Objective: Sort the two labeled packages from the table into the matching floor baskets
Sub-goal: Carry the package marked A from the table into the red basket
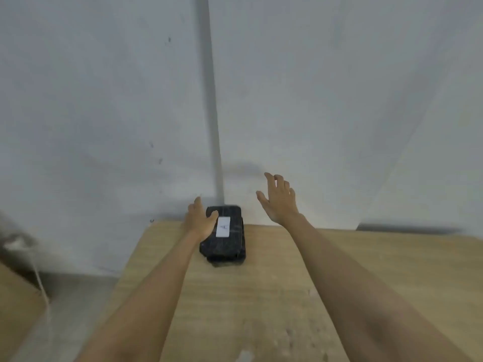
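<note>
Two black wrapped packages (230,246) lie stacked at the far edge of the wooden table (261,296), against the wall. The top one carries a white label (223,226) with a letter on it. My left hand (200,220) rests against the stack's left side, thumb on its top, fingers spread. My right hand (279,199) hovers open to the right of the stack, raised above the table and apart from it. No basket is in view.
A pale wall with a grey vertical strip (211,113) stands right behind the table. Grey floor (65,296) lies to the left of the table, with a brown box corner (15,304) and a thin cord at the far left.
</note>
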The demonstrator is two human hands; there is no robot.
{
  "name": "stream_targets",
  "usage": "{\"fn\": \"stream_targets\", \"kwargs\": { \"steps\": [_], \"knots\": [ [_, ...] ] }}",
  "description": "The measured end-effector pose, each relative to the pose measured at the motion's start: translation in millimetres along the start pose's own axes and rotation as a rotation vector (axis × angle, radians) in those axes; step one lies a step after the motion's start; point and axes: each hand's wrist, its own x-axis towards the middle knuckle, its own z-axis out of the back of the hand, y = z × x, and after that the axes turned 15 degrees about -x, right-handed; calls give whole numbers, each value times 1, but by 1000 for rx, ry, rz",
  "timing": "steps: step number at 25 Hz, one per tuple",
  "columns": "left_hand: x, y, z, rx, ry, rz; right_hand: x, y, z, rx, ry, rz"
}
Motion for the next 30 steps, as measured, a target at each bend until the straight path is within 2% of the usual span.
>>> {"fn": "stream_targets", "kwargs": {
  "steps": [3,5,9,12,16,18,20,22,24,27,30],
  "knots": [
    [1,39,-25,-188,-54,165,7,9,-37,79,111,-18],
    [-4,60,-40,-290,-107,205,10,12,-60,100,192,-12],
    [-2,77,-53,-472,-157,164,22,16,-98,141,269,6],
    [5,89,-50,-507,-117,131,31,21,-115,170,301,9],
    [30,97,-31,-577,94,119,41,22,-131,230,325,-52],
    [37,99,-27,-548,123,129,39,20,-136,280,335,-116],
    [33,97,-28,-530,7,186,31,17,-139,316,319,-180],
    [23,95,-35,-553,-152,324,20,15,-141,358,296,-241],
    [9,89,-42,-560,-220,380,2,14,-140,406,286,-280],
    [-13,73,-47,-476,-198,253,-28,16,-127,531,248,-300],
    [-28,53,-41,-460,-170,51,-54,12,-105,581,122,-307]
  ]
}}
